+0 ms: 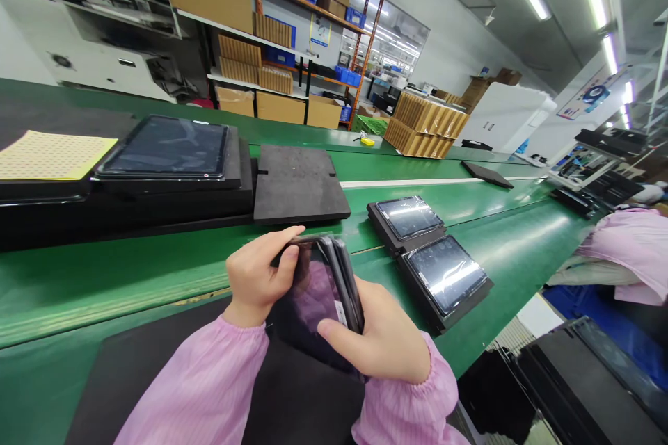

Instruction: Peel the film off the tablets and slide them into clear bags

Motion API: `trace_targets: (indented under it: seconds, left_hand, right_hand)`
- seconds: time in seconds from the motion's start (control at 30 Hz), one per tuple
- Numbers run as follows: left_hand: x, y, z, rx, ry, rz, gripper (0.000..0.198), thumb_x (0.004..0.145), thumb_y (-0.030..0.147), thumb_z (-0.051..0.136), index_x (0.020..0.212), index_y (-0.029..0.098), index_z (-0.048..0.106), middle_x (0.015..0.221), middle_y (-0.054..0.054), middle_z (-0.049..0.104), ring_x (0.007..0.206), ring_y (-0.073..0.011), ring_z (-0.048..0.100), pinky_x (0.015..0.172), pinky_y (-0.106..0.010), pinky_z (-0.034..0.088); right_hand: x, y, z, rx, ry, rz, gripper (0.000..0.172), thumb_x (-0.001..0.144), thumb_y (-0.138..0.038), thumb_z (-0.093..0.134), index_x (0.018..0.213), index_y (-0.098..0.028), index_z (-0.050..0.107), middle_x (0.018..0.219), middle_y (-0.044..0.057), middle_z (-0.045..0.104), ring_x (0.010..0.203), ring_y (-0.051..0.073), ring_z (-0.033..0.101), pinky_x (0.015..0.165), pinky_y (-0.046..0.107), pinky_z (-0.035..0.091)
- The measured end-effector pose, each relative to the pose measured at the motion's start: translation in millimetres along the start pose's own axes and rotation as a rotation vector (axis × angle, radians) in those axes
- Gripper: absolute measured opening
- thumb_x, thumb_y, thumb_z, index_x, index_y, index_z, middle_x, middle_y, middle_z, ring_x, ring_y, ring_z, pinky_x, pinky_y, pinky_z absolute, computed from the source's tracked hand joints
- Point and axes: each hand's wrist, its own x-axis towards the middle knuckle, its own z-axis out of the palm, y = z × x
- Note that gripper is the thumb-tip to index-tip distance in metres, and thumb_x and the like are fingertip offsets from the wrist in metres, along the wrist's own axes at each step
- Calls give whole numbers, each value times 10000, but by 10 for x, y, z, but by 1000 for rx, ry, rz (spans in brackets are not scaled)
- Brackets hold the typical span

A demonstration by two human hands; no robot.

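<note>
Between both hands I hold a small stack of glossy black tablet screens [316, 292], tilted up above a dark mat [292, 403]. My left hand [261, 271] pinches the upper left corner between thumb and fingers. Around the right edge wraps my right hand [378, 334], its thumb lying on the front face near a white label. A pink reflection shows on the front screen. Just beyond the hands lies a black foam block [297, 181]. To the right, two film-covered tablet screens, one nearer [443, 274] and one farther [410, 215], rest on black foam trays.
At left, another tablet screen [167, 146] sits on stacked black foam beside a yellow dotted sheet [55, 156]. The green bench [522, 243] runs off to the right, with cardboard dividers [425, 125] behind. A rack with dark panels [589, 375] stands at lower right, near a pink-sleeved person [626, 243].
</note>
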Motion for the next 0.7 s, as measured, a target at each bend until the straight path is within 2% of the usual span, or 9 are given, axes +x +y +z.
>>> trace_targets:
  seconds: [0.17, 0.23, 0.33, 0.43, 0.5, 0.57, 0.63, 0.7]
  left_hand:
    - [-31, 98, 59, -100, -46, -58, 390, 922, 428, 445, 889, 242, 786, 817, -45, 797, 753, -204, 748, 689, -277, 567]
    - [-39, 97, 96, -163, -26, -152, 389, 920, 397, 433, 858, 229, 778, 818, -50, 792, 775, -204, 742, 717, -286, 564]
    - [-41, -32, 171, -176, 50, -429, 394, 914, 390, 400, 830, 220, 746, 885, -68, 776, 903, -227, 721, 827, -328, 548]
    - [-54, -291, 252, -163, 96, -771, 347, 862, 444, 431, 770, 227, 686, 918, -91, 743, 1024, -264, 674, 933, -393, 510]
    - [-70, -452, 285, -270, 104, -1050, 348, 812, 501, 458, 720, 224, 647, 810, -87, 719, 885, -264, 686, 817, -388, 541]
    - [-76, -548, 280, -425, 111, -1254, 373, 762, 544, 487, 674, 215, 639, 655, -56, 677, 669, -230, 657, 633, -343, 531]
    - [-54, -574, 228, -543, 127, -1323, 361, 705, 550, 550, 607, 211, 628, 522, -18, 611, 516, -191, 584, 506, -304, 473]
    - [-1, -563, 133, -592, 148, -1316, 315, 650, 508, 629, 534, 219, 583, 442, 17, 539, 432, -156, 503, 437, -281, 413]
  right_hand:
    - [22, -21, 48, 55, 178, 87, 107, 786, -281, 563, 719, -228, 499, 625, -26, 558, 571, 154, 508, 556, 271, 382]
    - [27, -36, 86, 69, 249, 101, 115, 791, -287, 555, 712, -231, 493, 611, -23, 555, 558, 159, 513, 542, 273, 375]
    - [17, -68, 154, 76, 303, 132, 64, 807, -286, 538, 801, -224, 554, 661, -1, 606, 595, 181, 552, 567, 287, 401]
    - [-3, -96, 214, 85, 343, 125, 55, 818, -274, 534, 815, -227, 562, 651, -3, 606, 584, 182, 550, 560, 289, 406]
    - [-15, -109, 240, 105, 355, 91, 46, 816, -262, 545, 780, -233, 548, 611, -18, 577, 544, 171, 525, 532, 282, 399]
    - [-33, -122, 253, 136, 349, 58, 36, 812, -250, 560, 778, -236, 564, 589, -29, 561, 509, 159, 505, 511, 276, 406]
    - [-67, -140, 263, 159, 332, 39, 29, 808, -237, 580, 817, -238, 607, 597, -33, 572, 504, 155, 512, 515, 274, 433]
    - [-121, -164, 282, 158, 298, 30, 96, 810, -227, 594, 886, -248, 649, 602, -35, 580, 504, 157, 523, 529, 276, 464]
